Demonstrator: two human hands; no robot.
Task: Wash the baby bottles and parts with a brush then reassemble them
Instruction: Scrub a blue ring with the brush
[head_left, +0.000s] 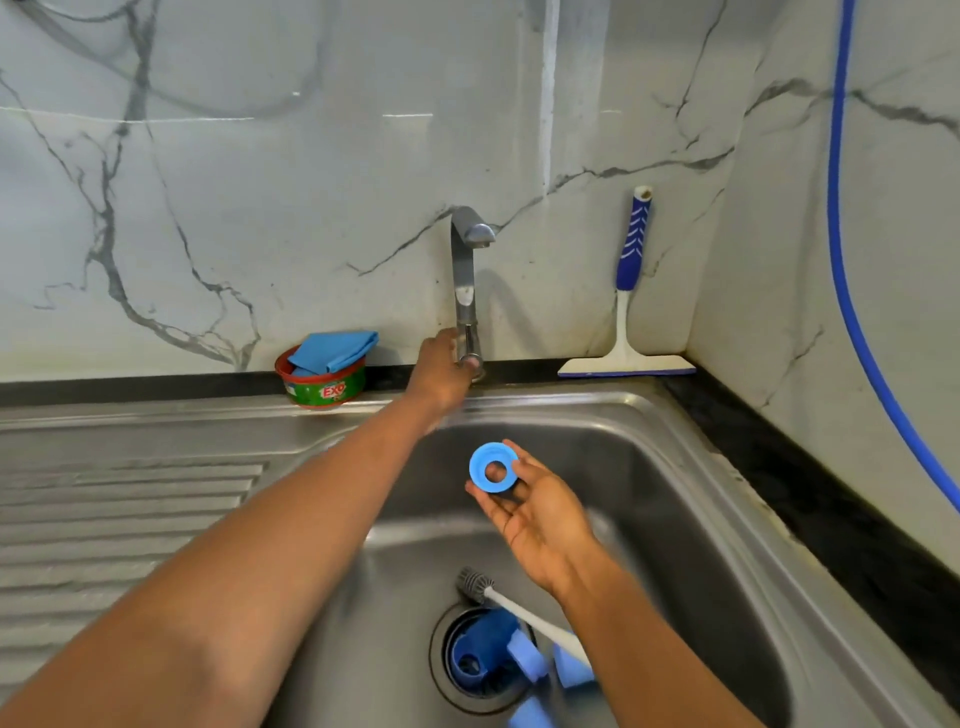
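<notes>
My right hand (535, 512) holds a light blue bottle collar ring (492, 466) over the steel sink (691, 467), palm up, fingers curled under the ring. My left hand (441, 371) reaches to the back of the sink and grips the lever at the base of the tap (465, 280). No water runs from the spout. At the bottom of the sink a bottle brush (511, 605) with a grey head and white handle lies across the drain. Several blue bottle parts (485, 652) sit in and around the drain, partly hidden by my right forearm.
A red and green tub of dish soap (324, 389) with a blue cloth on top stands left of the tap. A blue-handled squeegee (628, 312) leans in the back right corner. A ribbed drainboard (119, 509) lies left of the basin. A blue hose (844, 260) hangs at right.
</notes>
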